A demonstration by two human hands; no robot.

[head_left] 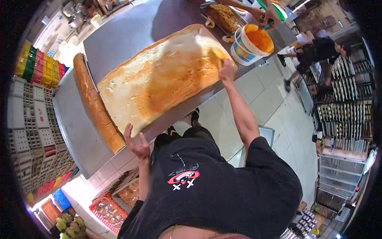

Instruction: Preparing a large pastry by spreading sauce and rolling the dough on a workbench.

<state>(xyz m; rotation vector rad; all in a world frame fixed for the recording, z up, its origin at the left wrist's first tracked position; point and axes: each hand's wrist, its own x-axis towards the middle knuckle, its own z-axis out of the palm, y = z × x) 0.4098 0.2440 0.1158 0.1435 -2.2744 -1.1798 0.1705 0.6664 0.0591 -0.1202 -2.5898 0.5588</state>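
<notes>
A wide flat sheet of sponge cake [119, 89] lies on the metal table, partly coated with an orange spread. My right hand [227, 71] is closed round a yellow spreader [217, 54], which touches the sheet near its right end. The spreader's exact shape is blurred. Close to the sheet's near left corner is my left hand [138, 144], fingers apart and holding nothing. Beyond my right hand, a white bucket [243, 51] of orange filling stands at the table's edge. Along the sheet's left side lies a long browned cake roll [93, 101].
Another person's hands [270, 18] are over the bucket. A tray of shredded topping [225, 18] sits at the far side of the metal table [119, 38]. Stacked crates [39, 67] stand left; tray racks [344, 111] and a walking person [318, 53] are right.
</notes>
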